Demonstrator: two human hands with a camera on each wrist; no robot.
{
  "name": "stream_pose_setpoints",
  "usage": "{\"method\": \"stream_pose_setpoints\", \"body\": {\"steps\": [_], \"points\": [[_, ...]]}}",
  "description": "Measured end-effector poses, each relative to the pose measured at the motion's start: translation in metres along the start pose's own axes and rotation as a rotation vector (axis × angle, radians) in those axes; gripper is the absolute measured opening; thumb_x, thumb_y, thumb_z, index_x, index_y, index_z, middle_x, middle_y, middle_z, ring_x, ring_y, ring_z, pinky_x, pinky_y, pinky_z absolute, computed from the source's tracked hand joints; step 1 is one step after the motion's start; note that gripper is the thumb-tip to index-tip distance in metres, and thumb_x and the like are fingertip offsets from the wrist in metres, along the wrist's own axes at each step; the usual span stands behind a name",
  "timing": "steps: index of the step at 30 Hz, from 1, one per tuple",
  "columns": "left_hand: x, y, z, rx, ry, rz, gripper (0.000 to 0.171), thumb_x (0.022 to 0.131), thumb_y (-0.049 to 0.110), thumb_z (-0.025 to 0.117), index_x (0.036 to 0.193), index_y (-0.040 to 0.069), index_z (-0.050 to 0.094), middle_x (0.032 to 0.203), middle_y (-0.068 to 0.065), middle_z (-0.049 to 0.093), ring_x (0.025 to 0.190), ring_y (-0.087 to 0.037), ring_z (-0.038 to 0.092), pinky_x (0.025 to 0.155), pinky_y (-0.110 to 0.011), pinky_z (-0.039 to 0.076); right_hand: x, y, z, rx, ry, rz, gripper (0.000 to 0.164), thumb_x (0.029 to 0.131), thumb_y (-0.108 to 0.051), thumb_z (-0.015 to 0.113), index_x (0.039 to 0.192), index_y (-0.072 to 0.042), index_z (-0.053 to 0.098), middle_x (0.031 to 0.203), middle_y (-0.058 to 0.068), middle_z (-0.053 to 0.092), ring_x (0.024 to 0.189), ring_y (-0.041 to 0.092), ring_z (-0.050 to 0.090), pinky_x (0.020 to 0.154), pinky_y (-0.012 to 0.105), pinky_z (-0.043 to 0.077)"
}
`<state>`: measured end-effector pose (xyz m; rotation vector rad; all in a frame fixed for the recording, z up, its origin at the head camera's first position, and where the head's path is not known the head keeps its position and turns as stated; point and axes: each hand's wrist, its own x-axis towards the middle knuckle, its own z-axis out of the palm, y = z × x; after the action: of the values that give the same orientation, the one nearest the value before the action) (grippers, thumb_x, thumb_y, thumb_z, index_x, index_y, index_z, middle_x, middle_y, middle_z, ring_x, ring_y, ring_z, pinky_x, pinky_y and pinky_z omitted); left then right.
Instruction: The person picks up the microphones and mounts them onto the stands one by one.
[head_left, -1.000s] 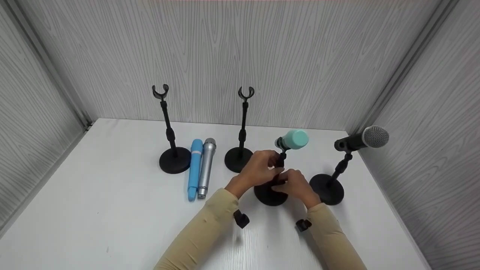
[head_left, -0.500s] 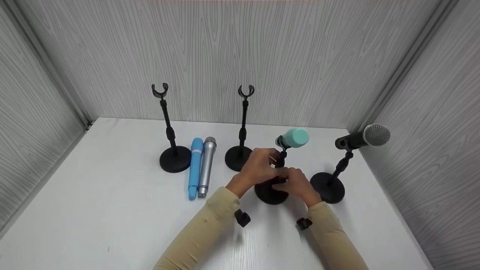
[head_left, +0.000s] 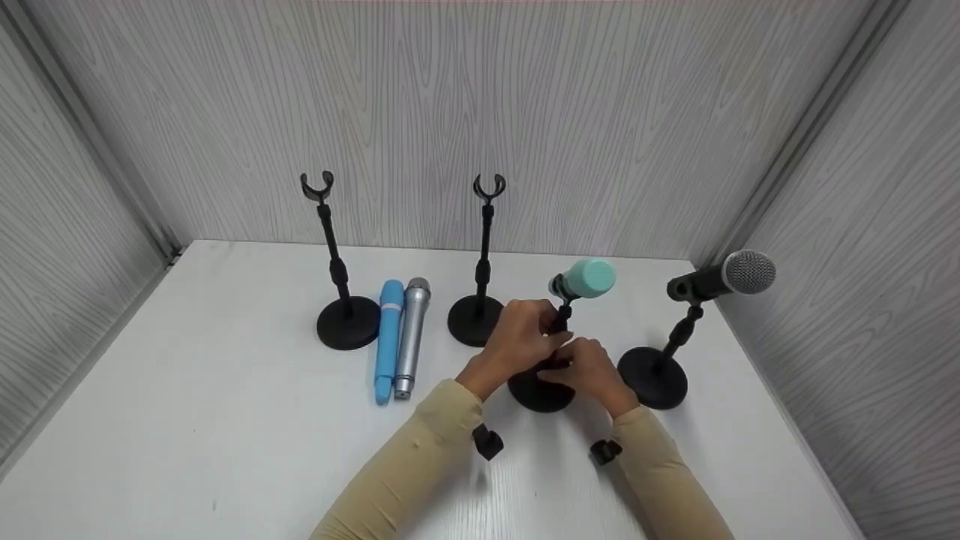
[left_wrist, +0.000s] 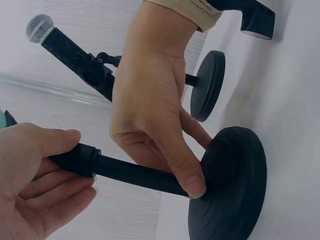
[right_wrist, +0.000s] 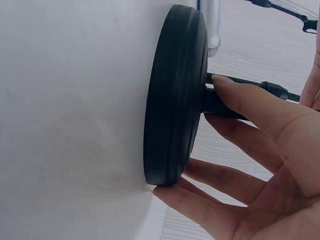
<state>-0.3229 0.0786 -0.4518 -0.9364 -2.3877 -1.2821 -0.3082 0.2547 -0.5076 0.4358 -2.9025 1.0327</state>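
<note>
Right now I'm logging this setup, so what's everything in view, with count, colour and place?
Gripped stand: 1, black, between the hands
Teal microphone: 1, teal end, gripped stand's clip
Rightmost stand: 1, black, table's right side
Black microphone: 1, black with silver mesh, rightmost stand's clip
Rear stands: 2, black, further back
Blue microphone: 1, blue, on the table
Silver microphone: 1, silver, lying alongside
Table: 1, white, underneath
Walls: 3, grey, back and sides
Wrist devices: 2, black, one per wrist
Sleeves: 2, beige, forearms
Left hand: 1, gripping the pole
Right hand: 1, pole's foot
</note>
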Motion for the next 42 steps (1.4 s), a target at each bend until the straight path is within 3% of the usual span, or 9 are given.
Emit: {"method": "stream_pose_setpoints", "body": {"steps": [5,10,22,27,33,38,42], "points": [[-0.002,0.0,0.003,-0.008,0.016,0.036,0.009,0.083,0.008,0.078,0.083,0.002,0.071,0.07,-0.008,0.071,0.064,-0.01,0.056,0.059,-0.017,0.043,0.002,0.0,-0.001,0.011,-0.003,0.005,0.016,0.079,-0.019,0.088,0.083,-0.006,0.081,0.079,0.007,0.079,0.07,0.01,0.064,0.065,0.026,0.051],[-0.003,-0.004,0.005,-0.023,0.04,0.062,0.007,0.081,0.004,0.077,0.083,0.002,0.071,0.071,-0.009,0.072,0.064,-0.01,0.059,0.059,-0.016,0.045,0.003,0.0,-0.001,0.014,-0.007,0.006,0.017,0.079,-0.019,0.088,0.087,-0.005,0.082,0.08,0.008,0.079,0.069,0.009,0.062,0.065,0.027,0.051],[0.003,-0.007,-0.001,-0.075,-0.027,0.082,0.005,0.078,-0.002,0.073,0.077,0.0,0.069,0.066,-0.009,0.067,0.062,-0.009,0.052,0.056,-0.017,0.042,0.002,-0.006,-0.003,0.0,-0.01,-0.021,0.014,0.08,-0.018,0.087,0.083,-0.006,0.08,0.075,0.006,0.077,0.063,0.007,0.059,0.062,0.026,0.05],[0.001,-0.01,0.0,-0.116,-0.009,0.072,0.004,0.08,0.0,0.075,0.082,0.001,0.072,0.072,-0.009,0.073,0.065,-0.009,0.061,0.062,-0.018,0.051,0.002,-0.004,-0.001,0.014,-0.006,-0.015,0.013,0.079,-0.016,0.087,0.083,-0.005,0.08,0.076,0.006,0.078,0.064,0.007,0.059,0.063,0.024,0.05],[-0.004,-0.014,0.003,-0.187,0.005,0.053,0.011,0.084,0.004,0.077,0.094,0.002,0.076,0.085,-0.009,0.078,0.076,-0.015,0.073,0.072,-0.03,0.063,0.002,-0.004,0.001,0.002,0.013,-0.036,0.013,0.079,-0.014,0.086,0.084,-0.004,0.08,0.079,0.008,0.079,0.069,0.013,0.066,0.066,0.029,0.053],[-0.01,-0.022,0.002,-0.188,-0.07,0.031,0.02,0.086,0.012,0.081,0.103,0.003,0.077,0.097,-0.01,0.079,0.089,-0.021,0.076,0.079,-0.036,0.064,-0.002,-0.005,0.0,-0.031,-0.013,-0.01,0.022,0.081,-0.019,0.086,0.093,-0.002,0.078,0.083,0.01,0.078,0.073,0.016,0.067,0.069,0.033,0.054],[-0.019,-0.031,-0.001,-0.08,-0.175,-0.006,0.04,0.083,0.02,0.086,0.117,0.002,0.074,0.115,-0.012,0.077,0.106,-0.028,0.074,0.092,-0.039,0.061,-0.006,-0.009,-0.008,-0.065,-0.073,0.058,0.025,0.08,-0.02,0.085,0.097,-0.004,0.079,0.089,0.011,0.079,0.076,0.017,0.065,0.069,0.034,0.053]]}}
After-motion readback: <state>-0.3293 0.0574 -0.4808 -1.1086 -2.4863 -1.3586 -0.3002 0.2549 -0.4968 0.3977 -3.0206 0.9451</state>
